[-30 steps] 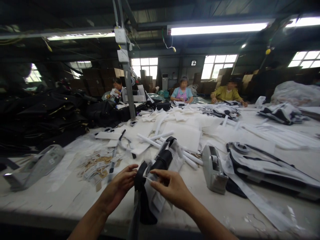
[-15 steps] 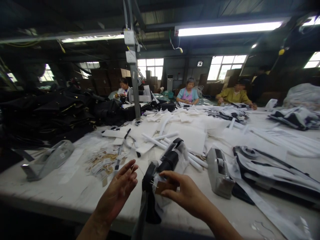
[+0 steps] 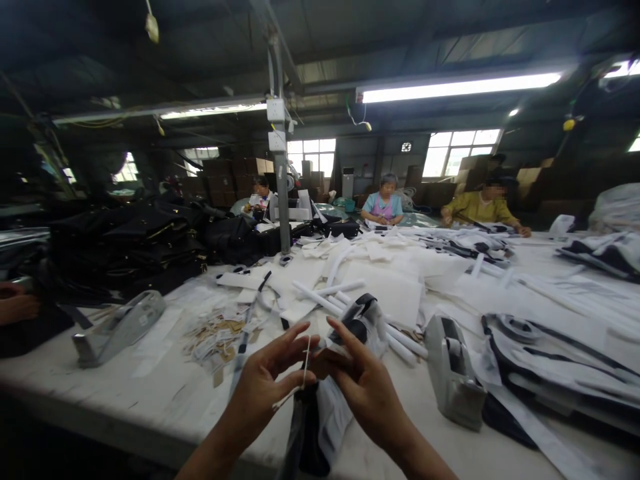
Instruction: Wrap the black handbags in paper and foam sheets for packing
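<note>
My left hand [image 3: 265, 380] is pinched around a thin white string [image 3: 307, 353], its loose end hanging below the thumb. Facing it, my right hand [image 3: 367, 387] holds a small brown tag [image 3: 326, 365] between thumb and fingers. The fingertips of both hands are close together over a black bag [image 3: 311, 430] partly wrapped in white sheet. Its upper part, a black section with a curved strap [image 3: 369, 305], rises behind my right fingers. My hands hide the middle of the bag.
A grey tape dispenser [image 3: 454, 377] stands right of my hands; another dispenser [image 3: 120, 327] sits left, near a pile of brown and white tags [image 3: 215, 340]. White tubes [image 3: 400, 347] and sheets lie beyond. A co-worker's hand [image 3: 19, 307] shows at the left edge.
My left hand has moved right and pinched the string near the tag. My right hand still holds the tag. The view has tilted up and turned left; a co-worker's hand has appeared.
</note>
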Tool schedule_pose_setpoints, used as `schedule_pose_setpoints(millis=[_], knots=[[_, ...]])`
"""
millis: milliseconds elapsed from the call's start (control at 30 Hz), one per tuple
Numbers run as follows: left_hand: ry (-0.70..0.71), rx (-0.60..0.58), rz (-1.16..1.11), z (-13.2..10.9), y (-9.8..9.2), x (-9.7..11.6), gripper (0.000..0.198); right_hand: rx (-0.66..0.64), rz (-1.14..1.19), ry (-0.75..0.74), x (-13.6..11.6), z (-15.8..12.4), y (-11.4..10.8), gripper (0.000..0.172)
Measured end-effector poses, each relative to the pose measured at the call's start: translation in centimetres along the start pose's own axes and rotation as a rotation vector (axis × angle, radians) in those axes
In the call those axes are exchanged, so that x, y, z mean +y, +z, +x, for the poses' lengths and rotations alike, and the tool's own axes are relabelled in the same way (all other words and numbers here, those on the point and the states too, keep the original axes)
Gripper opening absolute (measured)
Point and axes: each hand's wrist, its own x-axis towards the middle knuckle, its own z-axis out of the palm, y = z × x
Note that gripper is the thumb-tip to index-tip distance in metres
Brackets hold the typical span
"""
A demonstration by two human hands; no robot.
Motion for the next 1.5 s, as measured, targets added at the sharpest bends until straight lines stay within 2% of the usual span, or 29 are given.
schedule_pose_setpoints(millis=[167,267,467,600,667,733,867,967,1133,1200,1267,1367,1433,1500], knots=[[0.140,-0.067,0.294,0.0,0.9,0.9,0.073,-0.230,-0.177,-0.121,-1.7,0.3,-0.5,0.083],[0.258,-0.036,0.427,-0.2,0.9,0.9,0.079,-0.301,-0.203,-0.114,-2.2,0.8,-0.8,0.090],[0.368,0.018,0.516,-0.2,0.8,0.6,0.080,-0.340,-0.395,-0.048,-3.2,1.6,-1.0,0.099],[0.632,0.050,0.705,0.0,0.9,0.7,0.072,-0.408,-0.364,-0.065,-3.8,2.1,-1.1,0.104],[0.766,0.030,0.784,0.1,1.2,1.0,0.067,-0.389,-0.358,-0.045,-3.7,2.3,-1.1,0.105],[0.805,0.007,0.836,0.0,1.7,1.5,0.064,-0.337,-0.383,-0.028,-3.4,2.4,-1.1,0.101],[0.712,-0.012,0.911,-0.3,2.3,2.0,0.068,-0.287,-0.255,-0.050,-2.5,1.9,-1.1,0.096],[0.699,-0.017,0.974,-0.4,2.1,1.7,0.069,-0.279,-0.016,-0.051,-1.8,1.2,-1.0,0.095],[0.640,0.078,1.072,-0.6,1.6,1.3,0.069,-0.236,0.504,0.059,-1.2,0.4,-0.4,0.103],[0.630,0.136,1.084,-1.0,1.5,1.2,0.064,-0.133,0.702,0.126,-1.0,0.0,-0.2,0.098],[0.600,0.216,1.070,-1.4,1.3,1.1,0.056,0.024,0.824,0.191,-0.9,-0.3,-0.1,0.083],[0.403,0.357,0.955,-2.0,0.6,0.6,0.050,0.182,0.834,0.240,-0.6,-0.6,-0.1,0.059],[0.224,0.428,0.796,-2.6,0.3,0.4,0.048,0.180,0.691,0.218,-0.3,-0.8,-0.2,0.048],[0.147,0.485,0.683,-3.2,0.4,0.2,0.043,0.132,0.465,0.171,0.1,-1.0,-0.5,0.041]])
